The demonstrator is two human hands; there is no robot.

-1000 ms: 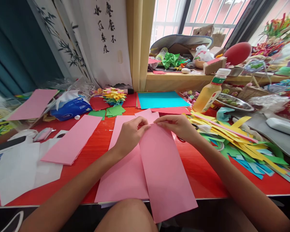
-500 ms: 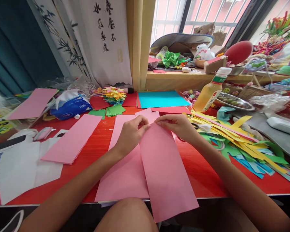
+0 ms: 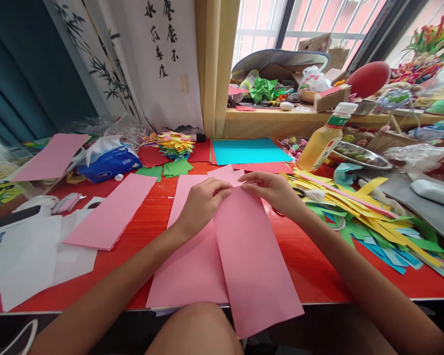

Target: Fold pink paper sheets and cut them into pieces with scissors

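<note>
A long pink paper strip (image 3: 255, 266) lies on the red table (image 3: 311, 271), its near end hanging over the table's front edge. My left hand (image 3: 202, 204) pinches the strip's far end from the left, fingers closed on the paper. My right hand (image 3: 274, 192) pinches the same far edge from the right. The two sets of fingertips almost meet. Under the strip lies a second pink sheet (image 3: 188, 266), and a small pink piece (image 3: 227, 173) sits just beyond my fingers.
Another pink sheet (image 3: 111, 212) lies to the left, white paper (image 3: 29, 256) further left. A tissue pack (image 3: 109, 162) and a cyan sheet (image 3: 246, 150) sit behind. Coloured paper strips (image 3: 370, 212), a juice bottle (image 3: 323, 140) and a metal bowl (image 3: 358, 155) crowd the right.
Both hands have kept their pinch on the strip's far end and shifted very slightly away from me. Nothing else has moved.
</note>
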